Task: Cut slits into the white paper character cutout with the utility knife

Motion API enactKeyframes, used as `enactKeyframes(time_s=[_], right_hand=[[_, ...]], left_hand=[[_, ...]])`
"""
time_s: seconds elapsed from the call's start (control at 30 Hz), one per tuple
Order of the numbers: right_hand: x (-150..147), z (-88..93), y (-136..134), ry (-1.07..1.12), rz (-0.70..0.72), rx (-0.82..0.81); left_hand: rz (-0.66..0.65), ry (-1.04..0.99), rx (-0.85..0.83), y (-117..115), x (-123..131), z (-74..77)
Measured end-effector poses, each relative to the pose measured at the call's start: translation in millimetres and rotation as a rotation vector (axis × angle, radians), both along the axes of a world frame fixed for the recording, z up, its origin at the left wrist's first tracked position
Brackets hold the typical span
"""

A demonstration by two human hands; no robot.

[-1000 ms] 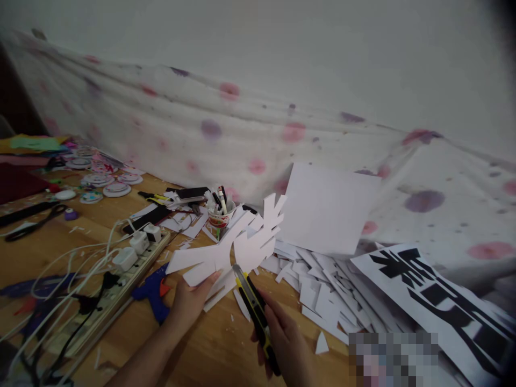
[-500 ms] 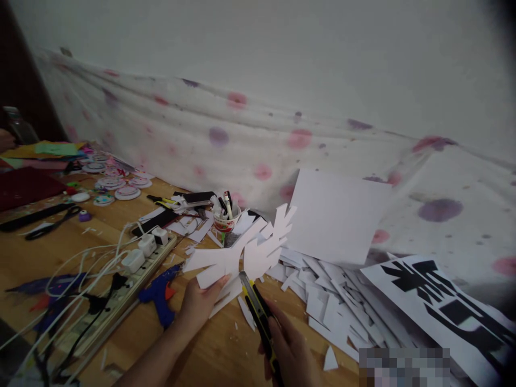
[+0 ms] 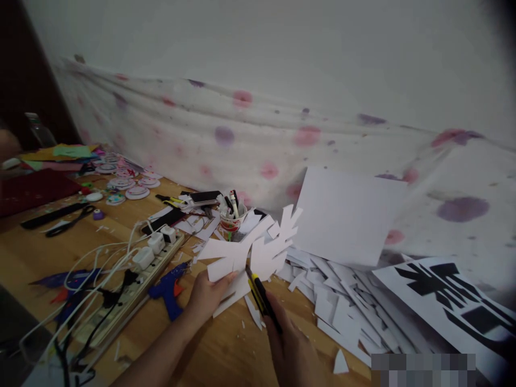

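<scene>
Your left hand pinches the white paper cutout at its lower edge, raised above the bench. Your right hand is closed around the utility knife, its tip at the cutout. The paper looks light, floppy and easily torn, so hold it near the blade. Paper scraps crowd the right and the power strip the left.

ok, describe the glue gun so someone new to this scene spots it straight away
On the wooden table, find the long white power strip with plugs at the left. The glue gun lies between it and the left hand that holds the paper cut-out. Its pistol-shaped body is bright blue, with an orange trigger.
</scene>
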State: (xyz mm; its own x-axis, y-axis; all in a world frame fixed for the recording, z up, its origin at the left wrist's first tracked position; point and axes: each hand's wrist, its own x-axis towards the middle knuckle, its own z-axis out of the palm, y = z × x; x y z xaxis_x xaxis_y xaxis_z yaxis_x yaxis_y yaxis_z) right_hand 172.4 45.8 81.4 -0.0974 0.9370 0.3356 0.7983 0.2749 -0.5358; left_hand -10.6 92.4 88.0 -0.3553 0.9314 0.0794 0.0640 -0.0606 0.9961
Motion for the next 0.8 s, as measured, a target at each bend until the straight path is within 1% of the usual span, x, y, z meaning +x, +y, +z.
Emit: enactKeyframes(time_s=[0.17, 0.27, 0.37, 0.5, 0.8], right_hand=[[3.7, 7.0, 4.9, -0.14, 0.101, 0.014], [7.3, 10.8, 6.3, -0.213, 0.149, 0.032], [7.3, 13.7, 5.5, -0.244, 0.136, 0.062], [4.3, 17.1, 3.4, -0.287, 0.118, 0.064], [0.8, 24.5, 3.2, -0.357, 0.09, -0.065]], left_hand=[[-0.008, -0.018, -0.027, -1.4, 2.7, 7.8], [-0.021, -0.006, -0.042, -1.6, 3.4, 9.1], [-0.037, 0.025, -0.04, -1.1, 3.7, 5.3], [-0.044, 0.063, -0.023, 0.2, 4.2, 0.4], [-0.052, 0.082, -0.026, 1.3, 3.8, -3.7]])
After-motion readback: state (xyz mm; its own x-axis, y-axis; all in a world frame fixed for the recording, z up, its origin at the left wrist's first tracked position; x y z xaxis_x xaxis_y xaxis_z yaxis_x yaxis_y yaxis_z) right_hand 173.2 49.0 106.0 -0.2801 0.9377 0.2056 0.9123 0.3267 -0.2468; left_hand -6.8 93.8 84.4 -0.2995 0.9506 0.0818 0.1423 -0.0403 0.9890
